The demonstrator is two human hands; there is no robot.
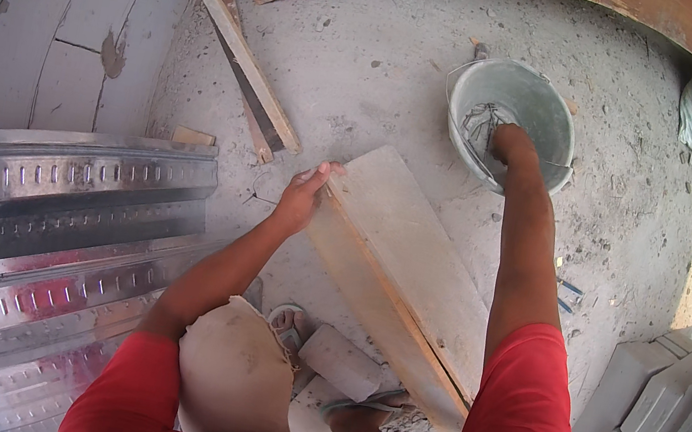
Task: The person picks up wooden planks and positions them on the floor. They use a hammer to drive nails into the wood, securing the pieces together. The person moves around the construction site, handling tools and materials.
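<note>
Your left hand [303, 195] had its fingers [323, 173] clasped over the top edge of the slab [413, 256], tilted on the floor [373, 63]. Your right hand [507, 143] reached into the bucket [558, 115] just beyond; its fingers were hidden, so I cannot tell their grip.

Long pale stone slab [402, 263] lies on concrete floor [373, 63]; grey metal bucket [522, 108] stands behind it. Perforated steel channels [63, 194] lie left, stacked grey blocks [656, 400] right, wooden plank [231, 29] behind left.

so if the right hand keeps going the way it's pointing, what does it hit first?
The right hand is already reaching down inside the grey bucket, so it would most likely meet the wet grey mix at the bottom first. Depth is unclear; it may already touch.
</note>
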